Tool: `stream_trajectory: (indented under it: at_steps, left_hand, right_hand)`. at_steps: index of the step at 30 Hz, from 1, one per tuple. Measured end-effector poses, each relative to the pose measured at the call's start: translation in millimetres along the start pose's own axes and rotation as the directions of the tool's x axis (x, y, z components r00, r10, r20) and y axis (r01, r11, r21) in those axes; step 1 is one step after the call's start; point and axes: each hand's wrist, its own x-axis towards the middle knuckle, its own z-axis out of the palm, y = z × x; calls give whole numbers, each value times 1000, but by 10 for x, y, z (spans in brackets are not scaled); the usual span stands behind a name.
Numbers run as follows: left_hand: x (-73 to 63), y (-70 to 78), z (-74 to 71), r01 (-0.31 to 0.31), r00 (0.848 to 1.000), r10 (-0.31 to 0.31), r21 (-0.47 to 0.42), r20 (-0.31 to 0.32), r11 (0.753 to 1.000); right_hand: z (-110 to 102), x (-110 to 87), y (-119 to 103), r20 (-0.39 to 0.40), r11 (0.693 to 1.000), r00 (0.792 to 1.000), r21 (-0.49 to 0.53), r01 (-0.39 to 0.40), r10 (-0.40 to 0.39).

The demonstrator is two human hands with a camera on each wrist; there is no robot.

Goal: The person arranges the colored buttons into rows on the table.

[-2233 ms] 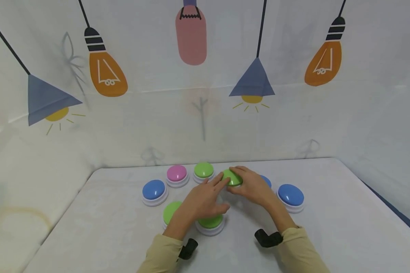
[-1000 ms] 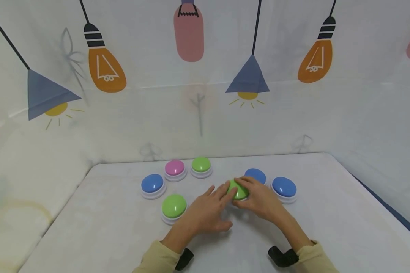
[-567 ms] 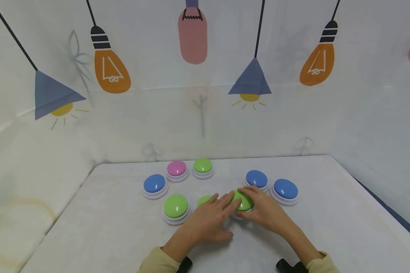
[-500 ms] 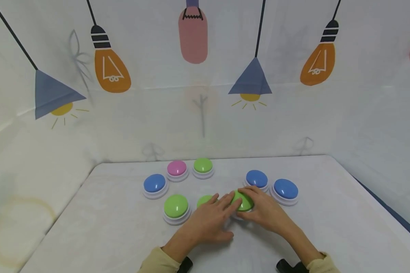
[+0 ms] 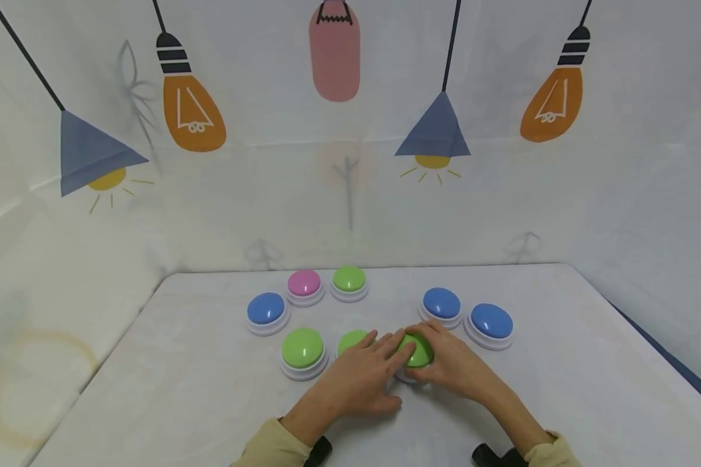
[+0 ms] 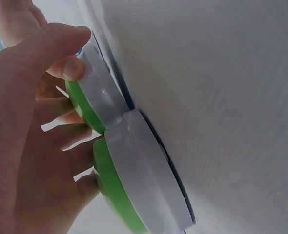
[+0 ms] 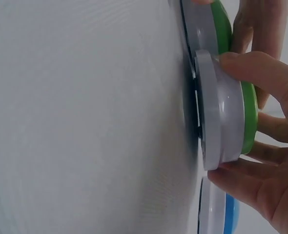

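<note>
Head view | left hand point(image 5: 359, 379): fingers spread wide over a partly hidden green-domed push button point(image 5: 349, 340) | held green-domed push button point(image 5: 422, 353): just right of that, between both hands; probably light, rigid plastic, slick dome point(image 7: 250, 117) likely to depress, so best gripped by its white base point(image 7: 230, 114) | right hand point(image 5: 460, 365): thumb and fingers pinching that base

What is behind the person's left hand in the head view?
Behind the left hand, part of a glossy green domed button shows; the hand covers the rest, including most of its white base, which the left wrist view shows side-on. Its fingers overlap a second green button.
</note>
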Motion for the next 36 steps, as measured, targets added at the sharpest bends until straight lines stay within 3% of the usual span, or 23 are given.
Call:
stream_trajectory:
  at_steps: [9, 22, 28, 36]
  left_hand:
    - [12, 22, -4, 5, 1000, -6, 49, 23, 999]
    - [29, 23, -18, -3, 999, 2, 23, 52, 1000]
    - [34, 16, -25, -3, 999, 1, 41, 41, 999]
    - [35, -1, -31, -7, 1000, 6, 42, 22, 999]
  right_hand:
    - [12, 21, -10, 57, 999, 997, -11, -47, 47]
    - [0, 10, -33, 80, 998, 995, -11, -59, 60]
    - [-22, 6, -28, 91, 999, 995, -5, -42, 42]
    - [-49, 18, -26, 106, 997, 992, 15, -75, 73]
